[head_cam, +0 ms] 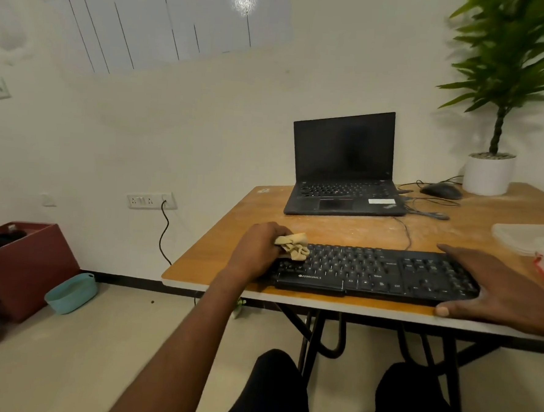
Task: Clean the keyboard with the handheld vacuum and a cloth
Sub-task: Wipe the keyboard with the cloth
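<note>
A black keyboard (375,271) lies along the front edge of the wooden table (230,235). My left hand (257,249) is closed around a crumpled tan cloth (295,247), which rests on the keyboard's left end. My right hand (495,288) grips the keyboard's right end, fingers spread over its far edge and thumb at the near edge. No handheld vacuum is in view.
An open black laptop (343,165) stands behind the keyboard, with a mouse (440,190), loose cables (429,212) and a potted plant (489,173) to its right. A clear plastic container (529,239) sits at the right edge. On the floor at left are a red box (28,267) and a teal basket (71,292).
</note>
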Demonstrator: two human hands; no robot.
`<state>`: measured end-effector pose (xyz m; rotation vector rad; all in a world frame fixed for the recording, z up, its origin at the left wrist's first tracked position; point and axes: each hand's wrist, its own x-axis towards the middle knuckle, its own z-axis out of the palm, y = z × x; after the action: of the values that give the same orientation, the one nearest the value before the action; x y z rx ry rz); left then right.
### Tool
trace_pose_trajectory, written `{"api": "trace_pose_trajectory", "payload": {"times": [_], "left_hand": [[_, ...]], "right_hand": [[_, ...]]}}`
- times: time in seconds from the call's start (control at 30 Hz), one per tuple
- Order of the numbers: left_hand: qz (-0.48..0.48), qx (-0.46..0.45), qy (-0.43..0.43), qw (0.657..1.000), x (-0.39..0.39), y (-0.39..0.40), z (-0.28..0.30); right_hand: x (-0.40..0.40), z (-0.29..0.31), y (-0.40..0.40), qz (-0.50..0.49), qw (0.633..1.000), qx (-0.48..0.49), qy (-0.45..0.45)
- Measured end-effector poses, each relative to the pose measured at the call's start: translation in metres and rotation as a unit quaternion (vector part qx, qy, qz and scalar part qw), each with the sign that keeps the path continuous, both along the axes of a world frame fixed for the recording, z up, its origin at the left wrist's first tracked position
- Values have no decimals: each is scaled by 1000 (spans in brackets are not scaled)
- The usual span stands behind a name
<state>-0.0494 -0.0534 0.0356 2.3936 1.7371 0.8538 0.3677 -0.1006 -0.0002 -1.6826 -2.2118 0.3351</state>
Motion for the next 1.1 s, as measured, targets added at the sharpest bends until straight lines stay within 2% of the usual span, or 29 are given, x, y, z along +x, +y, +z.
{"api": "trace_pose_trajectory", "payload": {"times": [0.2, 0.4, 0.53, 0.67, 0.8, 1.1], "left_hand": [[70, -2, 10, 997, -24, -3, -1], [8, -23, 7, 1000, 8, -2, -5], [1, -6, -5, 1000, 7, -1, -8], [51, -11, 29, 998, -24, -2, -3], [121, -22, 7, 992, -66, -12, 2], [8, -15, -1, 1000, -10, -2, -5]], "right_hand": [[-1, 5, -12, -7, 1000, -11, -5], [7, 4, -13, -26, 999, -7, -31], [-1, 5, -11, -17, 999, -2, -38], [-11, 2, -4, -9, 1000, -6, -18], [-17, 1, -1, 18, 1000, 21, -5], [1, -1, 1, -3, 1000, 16, -20]]}}
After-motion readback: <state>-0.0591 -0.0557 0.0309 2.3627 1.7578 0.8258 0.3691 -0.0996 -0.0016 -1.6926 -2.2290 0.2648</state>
